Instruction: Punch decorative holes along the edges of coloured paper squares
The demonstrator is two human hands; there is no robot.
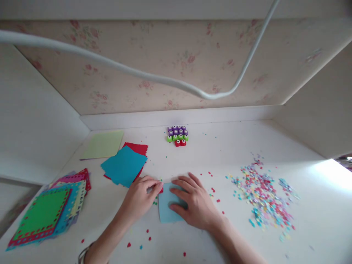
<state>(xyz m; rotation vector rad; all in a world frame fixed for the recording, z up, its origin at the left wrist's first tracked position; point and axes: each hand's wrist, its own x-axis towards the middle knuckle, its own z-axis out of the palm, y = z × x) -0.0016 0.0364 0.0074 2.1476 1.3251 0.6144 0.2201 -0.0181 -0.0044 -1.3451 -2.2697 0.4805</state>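
Observation:
On the white desk in front of me lies a light blue sheet of paper (166, 211). My right hand (194, 201) rests flat across its right part, fingers spread, pressing on it. At the sheet's upper left corner, the thumb and fingers of my left hand (141, 194) are closed on a small red craft punch (161, 190), mostly hidden by the fingers. Small green paper bits lie under and beside that hand. A blue sheet with cut edges (125, 167) lies over red paper (137, 148), just beyond my left hand.
Purple, green and red craft punches (178, 135) stand in rows at the back. Punched, coloured sheets (44, 212) are stacked at left, near pale green paper (103, 145). A confetti heap (264, 194) spreads at right. A white cable (165, 81) hangs across the view.

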